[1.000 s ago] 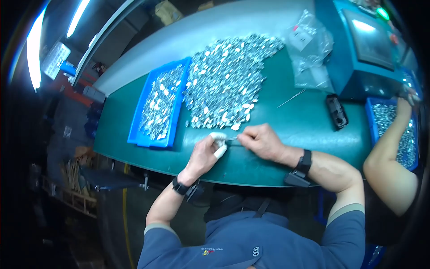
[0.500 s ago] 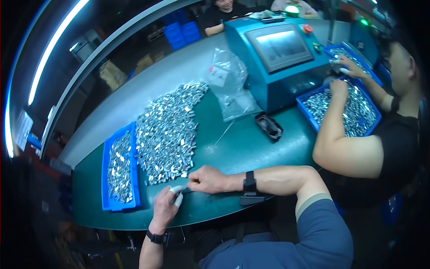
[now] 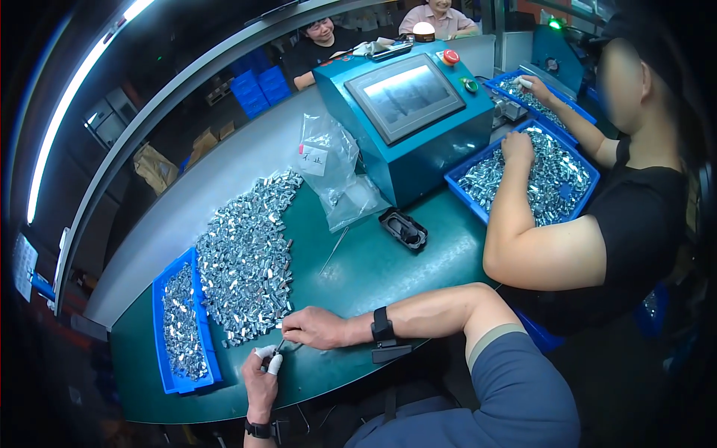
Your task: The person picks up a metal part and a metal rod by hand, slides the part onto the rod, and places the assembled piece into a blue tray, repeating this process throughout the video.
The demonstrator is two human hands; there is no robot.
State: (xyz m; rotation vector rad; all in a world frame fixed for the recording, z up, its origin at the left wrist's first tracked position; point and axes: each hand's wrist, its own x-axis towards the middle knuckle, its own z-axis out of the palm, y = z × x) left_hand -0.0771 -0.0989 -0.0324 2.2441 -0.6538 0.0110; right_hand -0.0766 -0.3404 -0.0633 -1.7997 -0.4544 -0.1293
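Observation:
My left hand (image 3: pixel 260 382), with white finger cots on the thumb and a finger, is closed in a pinch by the table's near edge. What it pinches is too small to make out. Just to its right, my right hand (image 3: pixel 317 328) is closed round a thin dark rod-like tool (image 3: pixel 280 346), whose end points down at the left fingertips. Beyond both hands spreads a large heap of small shiny metal parts (image 3: pixel 246 257) on the green table (image 3: pixel 351 287). Left of the heap stands a blue tray (image 3: pixel 211 366) with more such parts.
A teal machine (image 3: pixel 426 168) with a screen stands behind a plastic bag (image 3: pixel 328 168), a thin metal rod (image 3: pixel 334 250) and a black open case (image 3: pixel 404 228). On the right, a co-worker's hands (image 3: pixel 517 148) are over blue trays (image 3: pixel 467 200) of metal parts. Two people sit beyond.
The whole view has shifted, so the table sits lower and farther left. My hands stay together, fingertips nearly touching. The machine's top lamp has turned from green to pale warm light.

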